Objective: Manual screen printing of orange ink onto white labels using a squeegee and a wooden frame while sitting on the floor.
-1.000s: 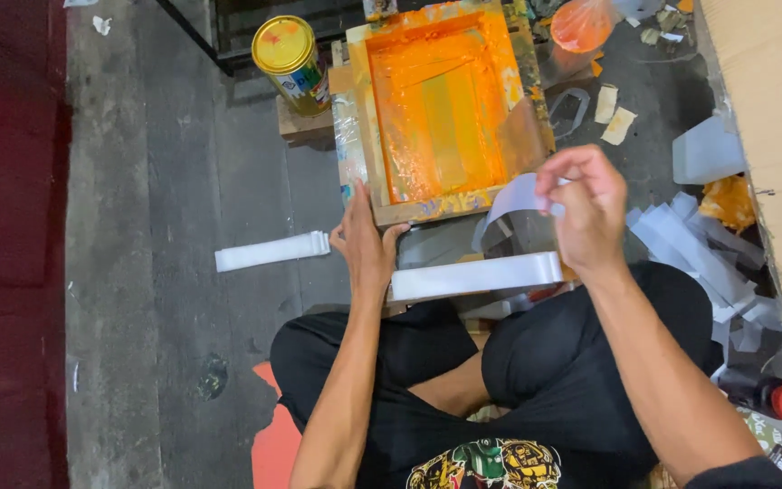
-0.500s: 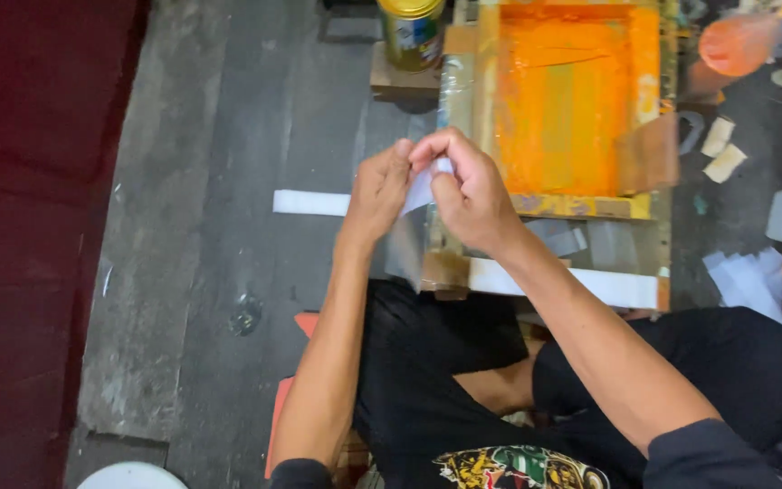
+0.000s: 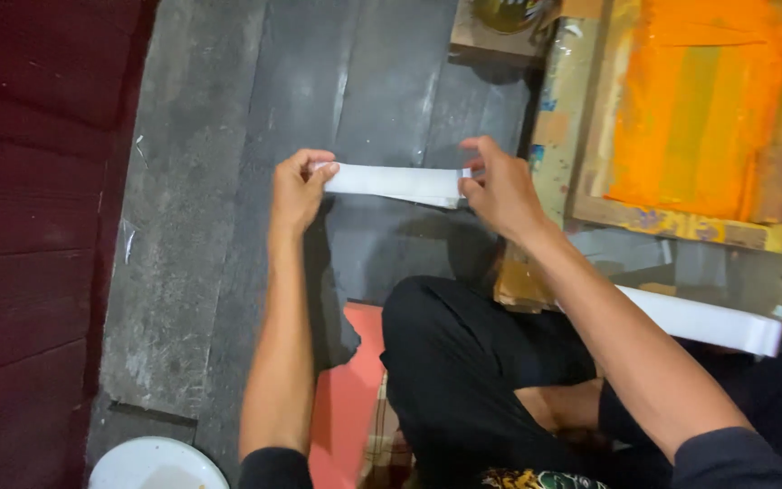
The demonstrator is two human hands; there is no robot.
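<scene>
I sit cross-legged on a dark plank floor. My left hand point(image 3: 298, 188) pinches the left end of a long white paper strip point(image 3: 393, 181), and my right hand point(image 3: 498, 188) pinches its right end. The strip hangs level between both hands, a little above the floor. To the right lies a wooden printing frame point(image 3: 581, 118) whose screen point(image 3: 699, 109) is smeared with orange ink. My right hand is close to the frame's left edge.
A second white strip point(image 3: 708, 321) lies below the frame, by my knee. A paint can point(image 3: 504, 14) stands on a wooden block at the top. A white round rim point(image 3: 156, 464) shows at bottom left. A dark red wall point(image 3: 29, 226) runs along the left.
My hands have moved left, away from the frame, and spread apart. They now hold a white strip stretched between them. The view has swung left and closer.
</scene>
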